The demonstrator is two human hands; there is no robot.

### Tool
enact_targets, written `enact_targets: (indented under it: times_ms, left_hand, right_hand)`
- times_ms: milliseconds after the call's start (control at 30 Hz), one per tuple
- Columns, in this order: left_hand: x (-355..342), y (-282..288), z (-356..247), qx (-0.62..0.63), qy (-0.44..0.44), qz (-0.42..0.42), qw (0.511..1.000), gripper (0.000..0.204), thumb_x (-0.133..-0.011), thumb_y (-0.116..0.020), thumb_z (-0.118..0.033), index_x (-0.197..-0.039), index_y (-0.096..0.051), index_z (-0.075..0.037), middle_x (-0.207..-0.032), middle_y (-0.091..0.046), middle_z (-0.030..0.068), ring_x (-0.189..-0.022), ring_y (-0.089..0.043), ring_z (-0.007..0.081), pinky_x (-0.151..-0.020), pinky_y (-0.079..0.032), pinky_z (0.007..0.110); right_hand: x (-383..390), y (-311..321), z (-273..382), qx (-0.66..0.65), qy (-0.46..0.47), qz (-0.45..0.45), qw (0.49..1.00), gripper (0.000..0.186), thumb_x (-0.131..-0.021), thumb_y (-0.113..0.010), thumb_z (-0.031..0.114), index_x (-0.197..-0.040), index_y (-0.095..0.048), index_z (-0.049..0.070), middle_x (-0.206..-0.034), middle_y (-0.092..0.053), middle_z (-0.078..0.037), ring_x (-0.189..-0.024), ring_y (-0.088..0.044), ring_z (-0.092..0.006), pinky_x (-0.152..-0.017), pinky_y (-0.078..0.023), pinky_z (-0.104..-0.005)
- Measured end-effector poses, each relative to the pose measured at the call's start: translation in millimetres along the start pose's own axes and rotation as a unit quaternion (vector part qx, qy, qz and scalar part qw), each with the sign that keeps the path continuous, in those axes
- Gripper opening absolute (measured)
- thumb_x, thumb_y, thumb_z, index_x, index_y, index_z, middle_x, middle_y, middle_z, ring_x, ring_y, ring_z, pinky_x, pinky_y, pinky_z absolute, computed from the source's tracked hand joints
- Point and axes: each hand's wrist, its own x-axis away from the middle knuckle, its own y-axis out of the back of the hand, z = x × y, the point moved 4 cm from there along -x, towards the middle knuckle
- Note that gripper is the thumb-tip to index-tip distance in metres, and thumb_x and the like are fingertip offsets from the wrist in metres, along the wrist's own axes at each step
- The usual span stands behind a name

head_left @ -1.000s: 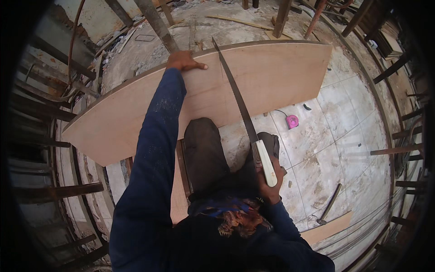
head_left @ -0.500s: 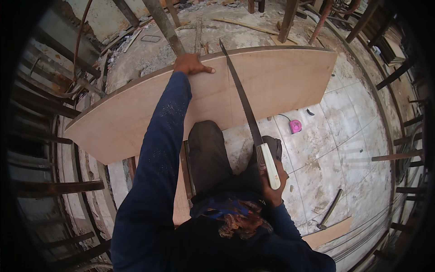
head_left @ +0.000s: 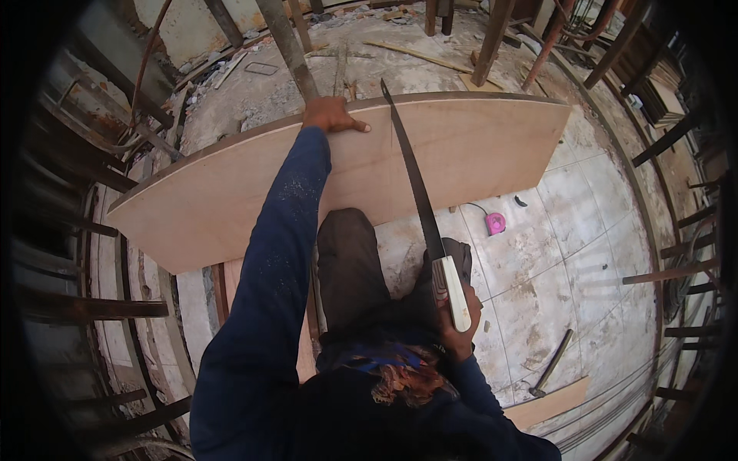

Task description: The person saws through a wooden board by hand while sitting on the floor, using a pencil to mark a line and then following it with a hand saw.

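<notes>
Clasping the far edge of a wooden board, beyond the knees, with the left hand. Gripping a saw by its white handle in the right hand — pointing it far across the board. With a tape measure on the floor at right.

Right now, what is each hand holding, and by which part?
The right hand holds the handsaw by its white handle; the left hand holds the board at its far edge.
</notes>
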Motion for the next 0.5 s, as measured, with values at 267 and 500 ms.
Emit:
enact_targets:
  times_ms: [267, 500]
  left_hand:
    - [19.7, 14.1, -20.1, -0.004, -0.020, 0.013, 1.000, 0.103, -0.052, -0.076, -0.078, -0.123, -0.065, -0.004, -0.115, -0.070, 0.0188, -0.111, -0.065, 0.0337, -0.095, -0.050, 0.045]
    - [-0.1, 4.4, 6.2, -0.007, 0.002, 0.016, 1.000, 0.105, -0.051, -0.076, -0.077, -0.125, -0.064, -0.004, -0.119, -0.068, 0.0201, -0.114, -0.064, 0.0353, -0.096, -0.049, 0.043]
  right_hand:
    - [-204.5, -81.9, 24.2, -0.118, 0.046, -0.072, 0.989, 0.040, -0.079, -0.065, 0.002, -0.119, -0.060, 0.002, -0.090, -0.068, -0.013, -0.080, -0.065, -0.0207, -0.077, -0.051, -0.0310]
    - [-12.0, -12.3, 15.1, -0.026, 0.023, -0.023, 0.999, 0.045, -0.081, -0.060, 0.000, -0.126, -0.056, -0.001, -0.110, -0.070, -0.018, -0.107, -0.068, -0.0247, -0.097, -0.049, -0.0351]
